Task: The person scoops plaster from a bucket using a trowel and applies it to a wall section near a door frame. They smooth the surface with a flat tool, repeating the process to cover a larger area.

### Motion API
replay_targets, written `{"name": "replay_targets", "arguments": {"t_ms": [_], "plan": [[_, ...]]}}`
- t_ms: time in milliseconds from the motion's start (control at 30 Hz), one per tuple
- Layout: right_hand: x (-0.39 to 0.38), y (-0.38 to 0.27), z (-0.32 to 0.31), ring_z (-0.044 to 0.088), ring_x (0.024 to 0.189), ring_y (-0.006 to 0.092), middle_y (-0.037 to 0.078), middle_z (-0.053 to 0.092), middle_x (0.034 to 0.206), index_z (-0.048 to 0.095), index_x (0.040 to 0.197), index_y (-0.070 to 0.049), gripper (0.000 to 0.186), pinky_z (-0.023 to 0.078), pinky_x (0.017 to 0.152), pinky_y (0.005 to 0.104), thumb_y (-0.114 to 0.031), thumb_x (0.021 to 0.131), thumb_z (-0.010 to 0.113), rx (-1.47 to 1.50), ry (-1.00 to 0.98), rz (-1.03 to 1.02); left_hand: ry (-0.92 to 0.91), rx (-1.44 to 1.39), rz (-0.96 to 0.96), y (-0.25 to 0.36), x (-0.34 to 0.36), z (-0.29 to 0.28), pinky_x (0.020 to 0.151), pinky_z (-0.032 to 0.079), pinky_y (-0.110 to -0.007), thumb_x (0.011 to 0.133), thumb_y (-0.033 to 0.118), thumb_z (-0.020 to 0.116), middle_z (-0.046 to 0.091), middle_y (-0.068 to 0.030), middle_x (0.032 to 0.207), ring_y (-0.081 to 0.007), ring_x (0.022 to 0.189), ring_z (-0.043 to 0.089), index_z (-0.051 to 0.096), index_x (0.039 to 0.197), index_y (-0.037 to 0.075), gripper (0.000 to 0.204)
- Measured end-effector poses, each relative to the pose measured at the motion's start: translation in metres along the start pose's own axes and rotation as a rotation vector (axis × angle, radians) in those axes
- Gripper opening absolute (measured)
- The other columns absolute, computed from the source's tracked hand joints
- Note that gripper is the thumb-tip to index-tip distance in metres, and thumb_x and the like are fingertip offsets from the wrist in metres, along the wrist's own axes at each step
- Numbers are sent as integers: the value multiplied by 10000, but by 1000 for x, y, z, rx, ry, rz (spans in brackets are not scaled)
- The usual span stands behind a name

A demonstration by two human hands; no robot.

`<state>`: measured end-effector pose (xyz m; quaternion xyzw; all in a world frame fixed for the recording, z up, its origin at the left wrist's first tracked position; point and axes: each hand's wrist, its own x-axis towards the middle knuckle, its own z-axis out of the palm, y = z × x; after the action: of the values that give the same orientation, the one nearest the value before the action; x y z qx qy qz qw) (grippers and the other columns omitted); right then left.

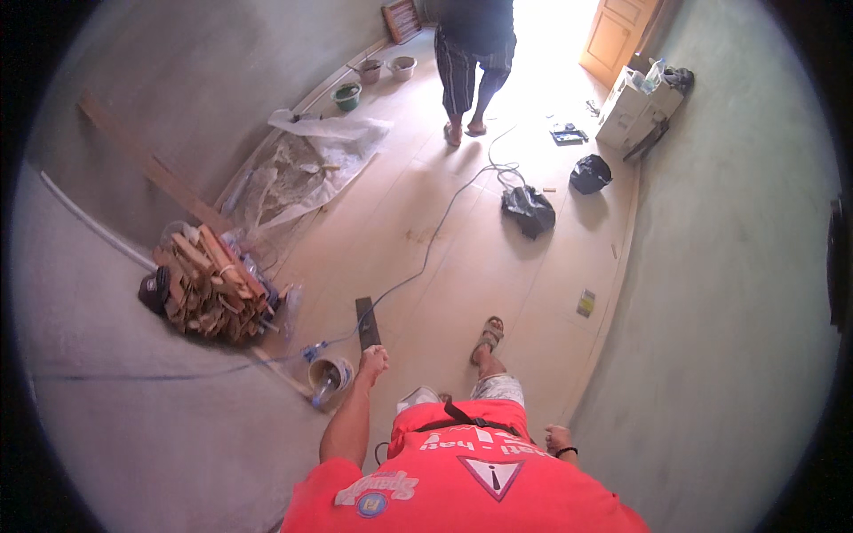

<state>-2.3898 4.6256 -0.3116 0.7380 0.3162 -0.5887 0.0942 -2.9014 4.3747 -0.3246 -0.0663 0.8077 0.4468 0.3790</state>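
Note:
My left hand (375, 360) is closed on a long, flat dark tool (367, 322) held out above the tiles, near a blue cable with a plug (312, 350). Below it lies a white bucket (336, 370) with a plastic bottle (323, 390) in it. My right hand (557, 437) hangs by my right hip with curled fingers; whether it holds anything is hidden.
A person (473, 67) stands toward the bright doorway. A cabinet (626, 115), black bags (529, 209), buckets (346, 98) and a plastic sheet (311, 160) line the tiled floor (426, 266). A wood pile (209, 289) lies at left, along the wall.

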Motion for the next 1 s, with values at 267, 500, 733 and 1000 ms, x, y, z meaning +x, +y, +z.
{"name": "replay_targets", "arguments": {"t_ms": [267, 500, 733, 1000], "plan": [[93, -240, -8, 424, 413, 174, 37, 467, 546, 618, 971, -108, 173, 334, 381, 356, -207, 841, 560, -4, 77, -128, -115, -43, -319, 51, 103, 81, 557, 521, -370, 907, 269, 506, 643, -95, 943, -253, 655, 653, 545, 1159, 119, 296], [96, -544, 21, 418, 402, 148, 40, 472, 560, 569, 871, -73, 157, 311, 347, 296, -229, 876, 560, -232, 37, -493, 76, -205, -446, 132, 115, 114, 452, 448, -297, 842, 181, 492, 640, -64, 860, -203, 581, 639, 601, 1005, 100, 212], [104, -742, 102, 379, 386, 120, 22, 460, 573, 584, 929, -71, 176, 268, 335, 286, -238, 879, 568, -222, -43, -451, 66, -324, -560, 171, 202, 135, 414, 423, -305, 804, 126, 510, 637, -111, 828, -230, 603, 652, 601, 971, 64, 200], [108, -820, 170, 438, 410, 123, 45, 514, 608, 589, 1037, -50, 250, 336, 348, 272, -217, 850, 586, -323, -152, -273, 142, -253, -378, 377, 390, 101, 578, 506, -333, 882, 254, 518, 627, -94, 881, -192, 644, 606, 564, 1086, 58, 287]]}}
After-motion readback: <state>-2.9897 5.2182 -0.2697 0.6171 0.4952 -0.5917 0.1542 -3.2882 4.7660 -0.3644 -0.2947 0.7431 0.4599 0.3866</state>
